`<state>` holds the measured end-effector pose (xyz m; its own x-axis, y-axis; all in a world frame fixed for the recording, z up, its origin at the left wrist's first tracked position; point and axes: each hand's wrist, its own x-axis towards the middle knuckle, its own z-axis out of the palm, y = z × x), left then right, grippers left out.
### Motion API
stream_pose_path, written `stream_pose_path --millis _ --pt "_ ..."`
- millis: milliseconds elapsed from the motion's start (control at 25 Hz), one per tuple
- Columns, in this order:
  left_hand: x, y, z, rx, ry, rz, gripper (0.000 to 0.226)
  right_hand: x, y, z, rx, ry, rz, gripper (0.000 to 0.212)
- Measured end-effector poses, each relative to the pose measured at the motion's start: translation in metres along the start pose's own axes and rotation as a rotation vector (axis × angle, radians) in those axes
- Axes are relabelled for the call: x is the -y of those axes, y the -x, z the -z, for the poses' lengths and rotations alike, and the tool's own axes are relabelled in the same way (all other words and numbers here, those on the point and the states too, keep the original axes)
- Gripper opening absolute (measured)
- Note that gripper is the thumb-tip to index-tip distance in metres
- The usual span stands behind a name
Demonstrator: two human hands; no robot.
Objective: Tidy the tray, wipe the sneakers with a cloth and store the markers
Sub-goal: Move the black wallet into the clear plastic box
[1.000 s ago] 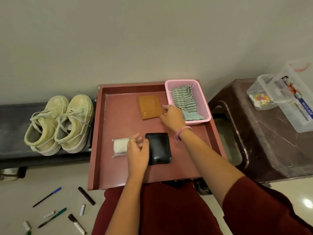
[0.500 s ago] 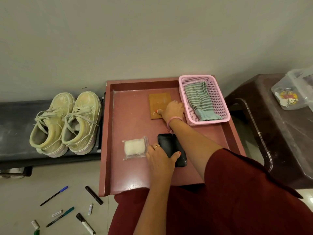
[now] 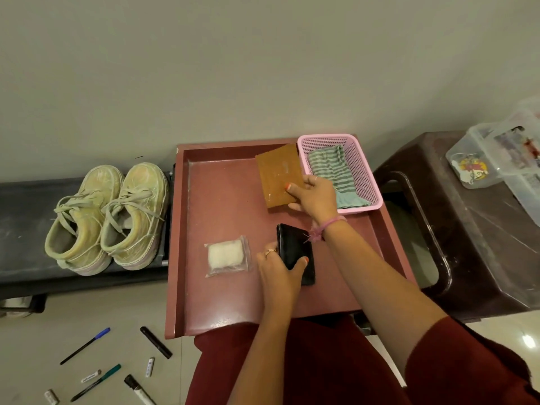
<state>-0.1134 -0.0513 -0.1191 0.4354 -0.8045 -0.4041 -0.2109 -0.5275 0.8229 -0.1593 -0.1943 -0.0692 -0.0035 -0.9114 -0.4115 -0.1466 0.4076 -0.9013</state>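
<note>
A dark red tray (image 3: pixel 222 200) rests on my lap. My right hand (image 3: pixel 314 195) grips a brown card wallet (image 3: pixel 277 173) and holds its near end lifted beside the pink basket (image 3: pixel 371 185), which holds a striped green cloth (image 3: pixel 330 168). My left hand (image 3: pixel 280 270) grips a black wallet (image 3: pixel 295 247) and tilts it up on edge. A clear packet with white contents (image 3: pixel 226 255) lies flat to its left. Two pale yellow sneakers (image 3: pixel 105 217) stand on a black bench at the left. Several markers and pens (image 3: pixel 99 363) lie scattered on the floor.
A dark brown plastic stool (image 3: pixel 467 244) stands to the right, with clear plastic boxes (image 3: pixel 496 162) on top. The black bench (image 3: pixel 23 217) runs along the wall at the left. A plain wall is behind the tray.
My right hand has taken hold of the brown wallet and raised it toward the basket. My left hand has gripped the black wallet and tipped it up on edge.
</note>
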Motion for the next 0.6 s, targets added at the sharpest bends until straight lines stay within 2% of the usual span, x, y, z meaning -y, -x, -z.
stream_pose_path --millis 120,240,360,480,600 --pt "-0.006 0.01 0.0 -0.017 0.18 0.001 0.044 0.003 0.037 0.038 -0.02 -0.101 0.093 0.029" --pt "-0.01 0.017 0.018 -0.028 0.413 0.07 0.035 -0.001 0.081 0.075 -0.143 -0.186 0.137 0.031" --pt "-0.026 0.034 0.042 0.078 0.769 0.134 0.024 -0.007 0.12 0.103 -0.236 -0.233 0.141 0.03" --pt "-0.049 0.058 0.053 0.155 0.942 0.106 0.022 -0.009 0.154 0.121 -0.18 -0.308 0.109 0.03" --pt "-0.077 0.083 0.046 0.141 0.932 0.089 0.023 0.001 0.185 0.131 -0.074 -0.403 0.084 0.03"
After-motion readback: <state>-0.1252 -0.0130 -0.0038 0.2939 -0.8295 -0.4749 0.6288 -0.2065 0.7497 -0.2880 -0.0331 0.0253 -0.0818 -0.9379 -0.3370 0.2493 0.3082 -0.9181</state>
